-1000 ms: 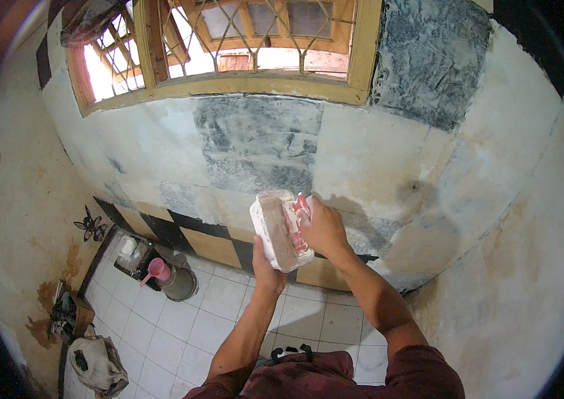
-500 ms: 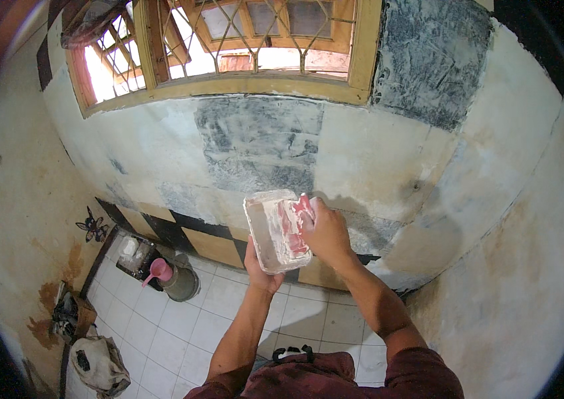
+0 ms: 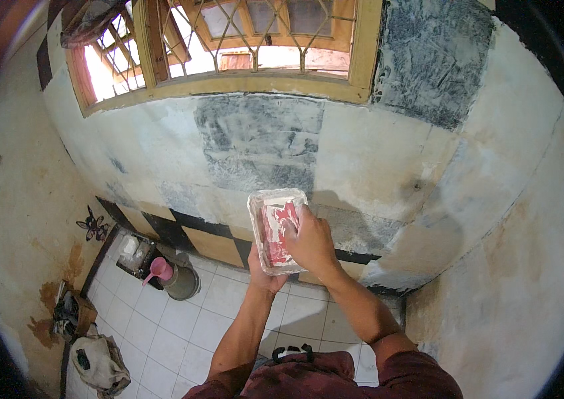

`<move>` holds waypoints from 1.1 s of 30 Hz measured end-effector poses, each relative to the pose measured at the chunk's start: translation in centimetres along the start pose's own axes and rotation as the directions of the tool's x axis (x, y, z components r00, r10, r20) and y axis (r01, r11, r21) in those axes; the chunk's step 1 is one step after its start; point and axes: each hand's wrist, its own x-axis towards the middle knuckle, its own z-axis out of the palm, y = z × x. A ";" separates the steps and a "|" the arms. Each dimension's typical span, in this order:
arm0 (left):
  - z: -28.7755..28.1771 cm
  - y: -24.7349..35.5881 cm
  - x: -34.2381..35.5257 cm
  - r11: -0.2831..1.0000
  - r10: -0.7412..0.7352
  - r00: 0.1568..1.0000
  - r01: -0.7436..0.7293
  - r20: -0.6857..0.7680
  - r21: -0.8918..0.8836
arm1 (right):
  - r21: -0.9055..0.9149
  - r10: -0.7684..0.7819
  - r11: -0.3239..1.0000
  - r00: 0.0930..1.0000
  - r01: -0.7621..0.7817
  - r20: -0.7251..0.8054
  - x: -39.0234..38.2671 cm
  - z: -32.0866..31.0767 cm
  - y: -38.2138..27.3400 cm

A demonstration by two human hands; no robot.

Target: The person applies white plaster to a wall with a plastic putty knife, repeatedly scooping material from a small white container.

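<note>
A small rectangular tray, its rim crusted with white putty, is held up in front of the wall. My left hand grips it from below at its near left corner, fingers partly hidden under it. Inside the tray lies the flat of a red putty scraper, smeared with white. My right hand is closed on the scraper at the tray's right side; the handle is mostly hidden by the fingers. Ahead stands the wall, with dark squares thinly coated in white putty.
A yellow-framed barred window sits above. On the white tiled floor stand a dark bucket with a pink dipper and a box with white material. A pale sack lies at lower left.
My right hand has moved left over the tray with the scraper, which now lies across the tray's middle instead of its right side. The tray has shifted slightly right and turned a little.
</note>
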 end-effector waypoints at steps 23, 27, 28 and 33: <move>0.8 1.6 -0.2 0.956 -0.053 0.990 0.088 -0.129 0.280 | 0.644 0.190 0.733 0.975 -0.218 0.113 0.9 -0.2 3.7; 0.0 1.5 0.0 0.944 -0.068 0.986 0.113 -0.150 0.310 | 0.663 0.203 0.713 0.972 -0.229 0.117 0.9 0.3 5.5; -0.4 1.5 0.0 0.944 -0.061 0.987 0.106 -0.149 0.313 | 0.663 0.209 0.710 0.970 -0.238 0.124 1.0 0.3 5.8; -1.3 1.2 0.2 0.929 -0.033 0.982 0.098 -0.184 0.357 | 0.784 0.281 0.524 0.937 -0.333 0.210 0.9 -0.2 6.4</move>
